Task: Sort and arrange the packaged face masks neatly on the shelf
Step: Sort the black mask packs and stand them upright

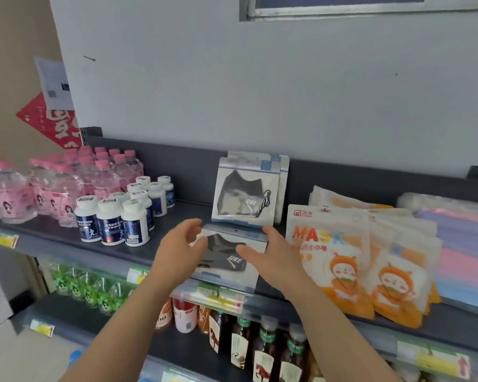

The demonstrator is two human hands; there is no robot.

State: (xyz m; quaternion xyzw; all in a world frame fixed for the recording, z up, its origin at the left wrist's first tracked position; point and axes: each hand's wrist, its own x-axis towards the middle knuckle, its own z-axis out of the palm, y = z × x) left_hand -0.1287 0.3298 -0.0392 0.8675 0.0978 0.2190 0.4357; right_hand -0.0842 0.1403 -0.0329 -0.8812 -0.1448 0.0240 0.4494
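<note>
White pill bottles (pixel 116 213) with dark blue labels stand upright in close rows. Just left of them, and running further back, are clear water bottles (pixel 66 183) with pink caps and pink labels. Up and to the left of the pill bottles hangs a red paper decoration (pixel 53 119), with a white printed sheet (pixel 54 84) overlapping its top. One tier below the pill bottles sit green-labelled bottles (pixel 89 288). Down to their right stand dark drink bottles (pixel 265 346) with green caps. A yellow price tag (pixel 4 239) lies to their lower left, and a grey window frame (pixel 342 9) is high up to their right.

Left hand (pixel 181 248) and right hand (pixel 272 257) reach forward, loosely spread, palms facing inward.
</note>
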